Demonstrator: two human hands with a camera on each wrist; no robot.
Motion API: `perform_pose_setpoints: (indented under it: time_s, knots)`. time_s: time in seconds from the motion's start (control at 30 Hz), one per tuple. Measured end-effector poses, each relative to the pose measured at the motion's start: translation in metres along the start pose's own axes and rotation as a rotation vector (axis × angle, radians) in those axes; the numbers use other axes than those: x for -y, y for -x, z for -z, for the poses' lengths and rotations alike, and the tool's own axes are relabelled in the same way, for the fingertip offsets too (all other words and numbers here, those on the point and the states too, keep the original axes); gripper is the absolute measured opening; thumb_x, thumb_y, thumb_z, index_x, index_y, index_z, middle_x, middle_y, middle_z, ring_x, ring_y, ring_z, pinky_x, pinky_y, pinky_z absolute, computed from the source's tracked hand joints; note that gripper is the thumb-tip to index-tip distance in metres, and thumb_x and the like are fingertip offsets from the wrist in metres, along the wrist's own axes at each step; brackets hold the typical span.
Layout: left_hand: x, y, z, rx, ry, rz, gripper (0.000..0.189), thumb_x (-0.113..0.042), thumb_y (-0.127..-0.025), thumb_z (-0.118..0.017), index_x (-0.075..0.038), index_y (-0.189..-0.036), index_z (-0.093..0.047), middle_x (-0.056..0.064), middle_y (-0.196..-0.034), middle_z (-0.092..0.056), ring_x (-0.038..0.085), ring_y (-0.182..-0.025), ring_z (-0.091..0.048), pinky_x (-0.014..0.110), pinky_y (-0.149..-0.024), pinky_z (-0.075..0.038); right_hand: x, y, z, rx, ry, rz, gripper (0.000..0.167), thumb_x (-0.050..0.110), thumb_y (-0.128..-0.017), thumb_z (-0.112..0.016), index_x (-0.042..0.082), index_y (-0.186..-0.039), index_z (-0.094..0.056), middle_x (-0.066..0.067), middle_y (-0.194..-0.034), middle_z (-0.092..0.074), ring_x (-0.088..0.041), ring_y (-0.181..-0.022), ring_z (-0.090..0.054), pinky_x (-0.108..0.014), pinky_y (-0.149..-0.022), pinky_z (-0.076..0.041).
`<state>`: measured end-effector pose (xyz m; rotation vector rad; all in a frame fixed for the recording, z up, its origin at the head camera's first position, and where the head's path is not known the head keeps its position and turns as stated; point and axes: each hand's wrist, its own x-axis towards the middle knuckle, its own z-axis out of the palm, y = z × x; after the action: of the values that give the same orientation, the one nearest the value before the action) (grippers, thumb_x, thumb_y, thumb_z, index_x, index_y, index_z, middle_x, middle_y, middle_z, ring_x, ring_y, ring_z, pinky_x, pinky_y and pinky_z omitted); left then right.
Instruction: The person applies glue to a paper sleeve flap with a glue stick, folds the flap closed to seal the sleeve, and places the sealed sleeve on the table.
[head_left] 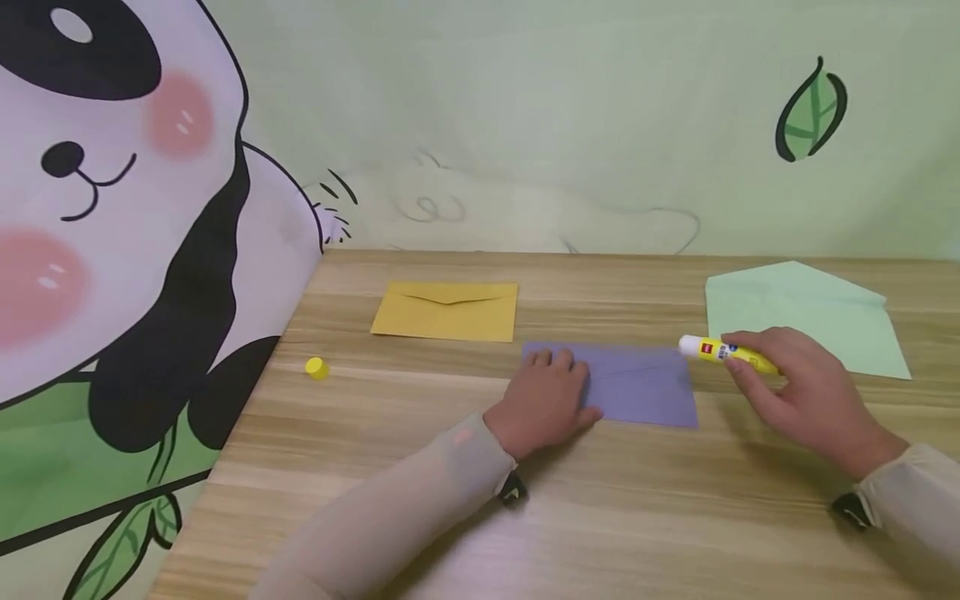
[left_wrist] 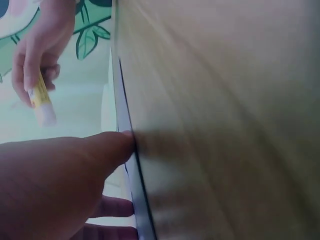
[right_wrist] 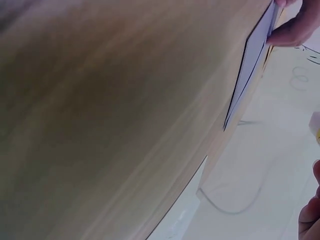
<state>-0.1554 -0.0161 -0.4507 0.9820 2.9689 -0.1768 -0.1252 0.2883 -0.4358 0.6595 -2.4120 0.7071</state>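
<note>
Head view: the right grip point(head_left: 806, 392) is closed around the yellow barrel of the glue point(head_left: 708, 348), thumb against fingers, with the white end sticking out to the left, just beside the purple envelope's point(head_left: 641, 392) right end. The left grip point(head_left: 545, 400) has its fingers spread over that envelope's left part, pressing on it rather than pinching it. The green envelope point(head_left: 787, 308) lies behind the right grip, the yellow envelope point(head_left: 450, 323) beyond the left, the cap point(head_left: 317, 367) well apart on the bench point(head_left: 420, 433). The glue should be light, stiff and smooth; best held by the barrel, clear of its tip. The purple envelope is probably thin, easily creased and apt to slide, so flat pressure suits it.

Left wrist view: thumb and fingers touch the envelope, seen nearly edge-on; the glue is up in the right grip, apart from it.

Right wrist view: only part of the glue and a few fingertips show, so the hold cannot be judged here.
</note>
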Motion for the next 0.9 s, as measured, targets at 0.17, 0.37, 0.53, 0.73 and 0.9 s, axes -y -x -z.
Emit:
perform_pose_setpoints:
  time_s: [0.17, 0.37, 0.53, 0.73, 0.9]
  knots:
    - [0.006, -0.014, -0.001, 0.029, 0.015, 0.06, 0.062, -0.063, -0.096, -0.051, -0.016, -0.136, -0.058, 0.003, -0.136, -0.059, 0.032, -0.118, -0.057, 0.045, -0.106, -0.041, -0.001, 0.002, 0.001, 0.0, 0.017, -0.016, 0.034, 0.005, -0.08, -0.075, 0.006, -0.114, -0.072, -0.005, -0.093, -0.071, -0.005, -0.088, -0.053, -0.022, -0.079, -0.041]
    - [0.009, -0.025, -0.003, 0.044, 0.019, 0.086, 0.062, -0.061, -0.099, -0.047, -0.015, -0.139, -0.055, 0.004, -0.133, -0.059, 0.03, -0.114, -0.058, 0.044, -0.102, -0.044, -0.002, 0.004, 0.002, 0.011, 0.033, -0.04, 0.033, 0.005, -0.082, -0.074, 0.005, -0.114, -0.071, -0.006, -0.094, -0.071, -0.006, -0.088, -0.052, -0.027, -0.077, -0.041]
    - [0.012, -0.037, -0.003, 0.015, 0.002, 0.101, 0.059, -0.062, -0.097, -0.05, -0.014, -0.13, -0.06, 0.004, -0.123, -0.063, 0.028, -0.105, -0.062, 0.042, -0.094, -0.048, 0.0, 0.002, 0.003, 0.026, 0.032, -0.048, 0.031, 0.005, -0.082, -0.074, 0.005, -0.114, -0.071, -0.007, -0.095, -0.071, -0.009, -0.089, -0.054, -0.027, -0.078, -0.041]
    - [0.016, -0.051, 0.001, 0.022, -0.01, 0.121, 0.059, -0.06, -0.099, -0.049, -0.012, -0.131, -0.06, 0.004, -0.125, -0.062, 0.029, -0.108, -0.061, 0.042, -0.096, -0.049, 0.002, -0.002, 0.003, 0.03, 0.02, -0.054, 0.031, 0.005, -0.082, -0.075, 0.006, -0.113, -0.072, -0.005, -0.093, -0.071, -0.006, -0.087, -0.052, -0.026, -0.076, -0.04]
    - [0.019, -0.055, 0.003, 0.084, 0.022, 0.132, 0.062, -0.059, -0.1, -0.046, -0.012, -0.14, -0.054, 0.005, -0.136, -0.057, 0.03, -0.118, -0.057, 0.043, -0.103, -0.045, 0.001, 0.0, 0.0, 0.042, 0.028, -0.042, 0.032, 0.005, -0.081, -0.076, 0.007, -0.112, -0.072, -0.003, -0.093, -0.071, -0.006, -0.087, -0.052, -0.025, -0.076, -0.041]
